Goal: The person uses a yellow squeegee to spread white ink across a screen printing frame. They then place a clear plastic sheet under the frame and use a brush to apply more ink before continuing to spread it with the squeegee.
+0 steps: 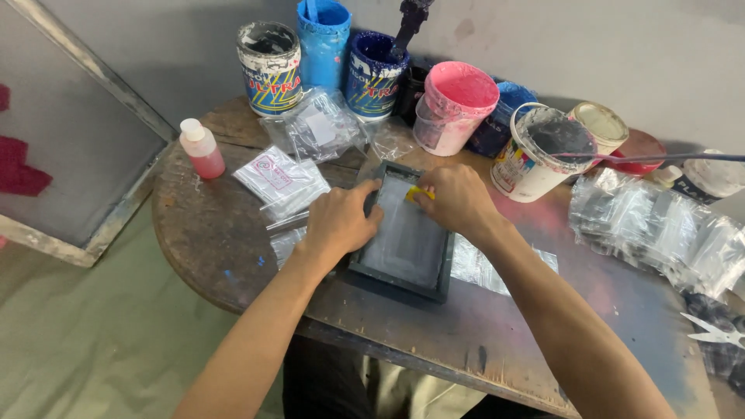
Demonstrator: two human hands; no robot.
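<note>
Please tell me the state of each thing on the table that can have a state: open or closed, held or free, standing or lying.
Small dark frame: flat on table, steadied by left hand.
Yellow piece: pressed on the frame's mesh by right hand.
Pink bottle: upright, capped.
Pink tub: open.
White bucket: open, stick inside.
Blue-rimmed can: open, tool standing inside.
Scissors: lying open.

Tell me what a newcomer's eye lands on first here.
The two hands at the centre: the left hand steadies a dark screen frame while the right hand presses a yellow piece on its mesh. Behind stand paint tubs, chiefly the pink tub and blue tub.
</note>
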